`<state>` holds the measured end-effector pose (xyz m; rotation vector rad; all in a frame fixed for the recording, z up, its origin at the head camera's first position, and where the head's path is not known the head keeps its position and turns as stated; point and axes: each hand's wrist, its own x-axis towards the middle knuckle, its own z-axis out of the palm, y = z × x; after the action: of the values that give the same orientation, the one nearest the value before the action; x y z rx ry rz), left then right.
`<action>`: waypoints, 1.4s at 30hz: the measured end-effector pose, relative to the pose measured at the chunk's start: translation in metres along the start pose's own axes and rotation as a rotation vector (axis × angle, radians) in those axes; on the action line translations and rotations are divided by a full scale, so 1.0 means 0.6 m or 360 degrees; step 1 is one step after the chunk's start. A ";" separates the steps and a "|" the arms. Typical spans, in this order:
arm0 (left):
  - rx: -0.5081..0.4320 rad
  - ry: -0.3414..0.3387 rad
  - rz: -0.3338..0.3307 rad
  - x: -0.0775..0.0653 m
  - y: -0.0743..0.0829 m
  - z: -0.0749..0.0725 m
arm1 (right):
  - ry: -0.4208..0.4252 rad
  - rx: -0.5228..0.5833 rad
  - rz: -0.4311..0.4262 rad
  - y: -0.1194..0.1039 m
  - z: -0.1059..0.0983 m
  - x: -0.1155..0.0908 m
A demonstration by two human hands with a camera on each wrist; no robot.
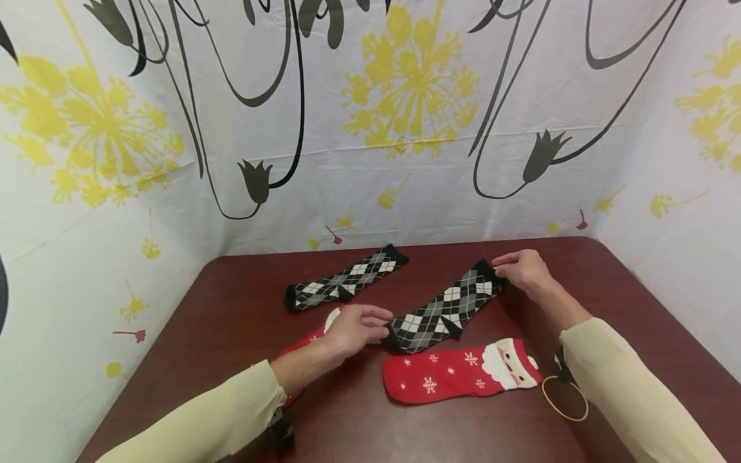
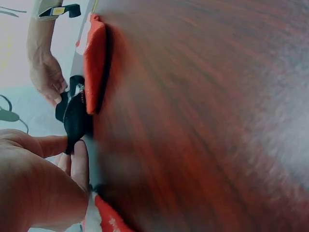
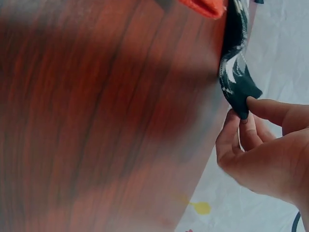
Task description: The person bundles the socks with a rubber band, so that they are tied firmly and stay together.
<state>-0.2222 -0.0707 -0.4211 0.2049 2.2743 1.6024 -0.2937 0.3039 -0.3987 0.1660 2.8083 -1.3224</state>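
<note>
An argyle sock (image 1: 446,308) in black, grey and white lies aslant in the middle of the table, held at both ends. My left hand (image 1: 357,331) pinches its black toe between thumb and fingers, as the left wrist view shows. At the black cuff, my right hand (image 1: 525,271) pinches the edge; in the right wrist view the cuff (image 3: 244,94) is lifted a little. Just in front lies a red Santa sock (image 1: 446,373) with snowflakes. Another red sock (image 1: 307,341) is partly hidden under my left forearm.
A second argyle sock (image 1: 347,280) lies flat near the back left of the dark red table (image 1: 243,283). A white patterned cloth (image 1: 324,128) hangs around the back and sides. A yellow bangle (image 1: 564,399) hangs by my right wrist.
</note>
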 end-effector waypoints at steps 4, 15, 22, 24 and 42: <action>0.0001 0.0040 -0.0010 0.002 0.009 -0.011 | -0.0018 -0.0028 -0.0036 -0.003 -0.009 -0.004; -0.0024 0.0093 0.0065 -0.007 0.002 -0.031 | -0.0074 0.0052 -0.0052 -0.020 -0.026 -0.030; -0.0010 0.0121 0.0094 -0.020 -0.001 -0.042 | -0.0158 0.0117 -0.0048 -0.023 -0.033 -0.052; -0.0016 0.0123 0.0116 -0.024 -0.002 -0.045 | -0.0178 0.0167 -0.0045 -0.024 -0.034 -0.059; 0.0121 0.0171 0.0243 -0.084 -0.006 -0.070 | -0.0292 0.0324 -0.0162 -0.026 -0.037 -0.130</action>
<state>-0.1900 -0.1247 -0.4018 0.3261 2.4566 1.6381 -0.2177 0.3045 -0.3667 -0.0909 2.5599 -1.5571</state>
